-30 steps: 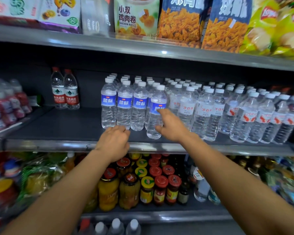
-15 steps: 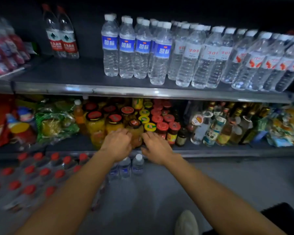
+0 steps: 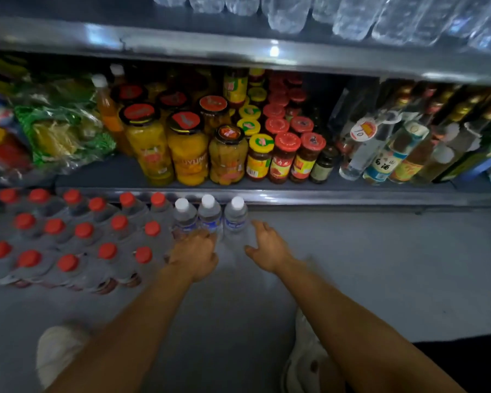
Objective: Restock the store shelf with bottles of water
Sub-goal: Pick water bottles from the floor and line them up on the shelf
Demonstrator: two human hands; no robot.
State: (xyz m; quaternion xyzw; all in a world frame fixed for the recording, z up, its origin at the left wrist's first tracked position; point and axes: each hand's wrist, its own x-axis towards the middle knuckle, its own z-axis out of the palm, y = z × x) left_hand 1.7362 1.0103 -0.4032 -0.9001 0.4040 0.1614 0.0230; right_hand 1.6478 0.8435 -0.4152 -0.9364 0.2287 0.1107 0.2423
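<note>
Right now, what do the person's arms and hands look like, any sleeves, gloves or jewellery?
Both arms are bare from the frame's edge down to the wrist, with no sleeve in view. The left hand and the right hand wear no gloves, and no watch, ring or band shows on either. The picture is slightly blurred, so fine details could be missed.
</note>
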